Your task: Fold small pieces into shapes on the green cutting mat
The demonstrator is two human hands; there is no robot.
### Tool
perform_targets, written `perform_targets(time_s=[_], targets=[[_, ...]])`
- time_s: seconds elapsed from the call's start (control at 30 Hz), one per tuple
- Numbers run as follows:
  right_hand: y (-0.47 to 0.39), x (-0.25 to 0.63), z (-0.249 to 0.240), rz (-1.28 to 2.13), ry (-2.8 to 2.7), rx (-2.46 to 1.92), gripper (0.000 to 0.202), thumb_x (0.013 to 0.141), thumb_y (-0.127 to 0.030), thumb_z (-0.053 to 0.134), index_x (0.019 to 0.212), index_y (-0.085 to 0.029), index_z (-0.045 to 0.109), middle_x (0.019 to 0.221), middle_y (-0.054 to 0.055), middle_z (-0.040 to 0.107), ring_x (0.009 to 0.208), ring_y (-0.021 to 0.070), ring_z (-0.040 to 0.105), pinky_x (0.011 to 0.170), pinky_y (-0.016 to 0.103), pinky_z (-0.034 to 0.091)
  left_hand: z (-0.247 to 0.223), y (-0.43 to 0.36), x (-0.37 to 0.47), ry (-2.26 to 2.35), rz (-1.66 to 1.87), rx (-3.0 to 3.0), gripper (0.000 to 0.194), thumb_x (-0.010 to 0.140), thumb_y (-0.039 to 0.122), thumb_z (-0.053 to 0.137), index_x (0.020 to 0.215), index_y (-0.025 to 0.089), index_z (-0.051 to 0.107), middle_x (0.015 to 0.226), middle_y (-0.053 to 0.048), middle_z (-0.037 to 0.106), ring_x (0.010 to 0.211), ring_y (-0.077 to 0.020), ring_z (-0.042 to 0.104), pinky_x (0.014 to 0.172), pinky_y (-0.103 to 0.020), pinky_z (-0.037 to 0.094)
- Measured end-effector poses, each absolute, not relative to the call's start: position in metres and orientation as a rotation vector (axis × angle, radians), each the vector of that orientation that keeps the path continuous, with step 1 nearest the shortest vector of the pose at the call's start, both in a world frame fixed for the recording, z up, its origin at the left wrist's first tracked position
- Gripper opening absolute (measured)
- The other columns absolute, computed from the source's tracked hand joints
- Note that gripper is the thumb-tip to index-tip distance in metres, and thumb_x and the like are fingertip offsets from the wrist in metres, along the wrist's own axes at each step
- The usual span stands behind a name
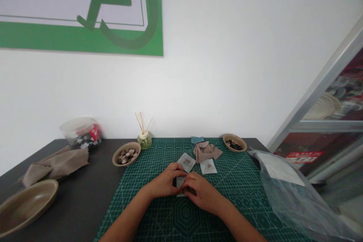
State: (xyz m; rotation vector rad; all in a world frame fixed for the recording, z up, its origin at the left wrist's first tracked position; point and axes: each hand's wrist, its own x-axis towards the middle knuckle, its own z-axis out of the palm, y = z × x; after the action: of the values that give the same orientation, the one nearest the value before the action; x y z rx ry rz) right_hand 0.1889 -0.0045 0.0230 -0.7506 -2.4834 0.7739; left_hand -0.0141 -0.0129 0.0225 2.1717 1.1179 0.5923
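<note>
Both of my hands meet over the green cutting mat, working on a small white sachet (180, 182). My left hand (166, 181) pinches the sachet's left and upper side, thumb and fingers bent around it. From the right, my right hand (200, 191) closes its fingertips on the sachet's other edge, covering part of it. Just beyond them lie a white sachet with brownish contents (186, 162) and a similar flat sachet (208, 166). Behind these is a crumpled beige cloth (206, 152). What is inside the held sachet is hidden by my fingers.
On the green cutting mat (232, 193) stands a bowl of dark pieces (235, 143) at back right. Left are a bowl of sliced pieces (126, 154), a reed diffuser (145, 140), a plastic tub (82, 134), a cloth (56, 166) and a bowl (28, 206). A plastic bag (292, 193) lies right.
</note>
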Motion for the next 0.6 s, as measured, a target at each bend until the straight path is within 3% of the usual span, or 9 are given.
perform_targets(time_s=[0.6], targets=[[-0.0016,0.1923,0.0215,0.861,-2.434,-0.874,0.023,0.072,-0.004,0.058,0.089,-0.019,0.065,0.094,0.004,0.059,0.091,0.0178,0.054,0.08,0.029,0.042,0.0239,-0.0134,-0.015,1.138,0.544,2.1,0.052,0.06,0.012,0.074,0.109,0.025,0.065,0.11,-0.004,0.051,0.108,-0.0229,0.047,0.096,-0.033,0.038]])
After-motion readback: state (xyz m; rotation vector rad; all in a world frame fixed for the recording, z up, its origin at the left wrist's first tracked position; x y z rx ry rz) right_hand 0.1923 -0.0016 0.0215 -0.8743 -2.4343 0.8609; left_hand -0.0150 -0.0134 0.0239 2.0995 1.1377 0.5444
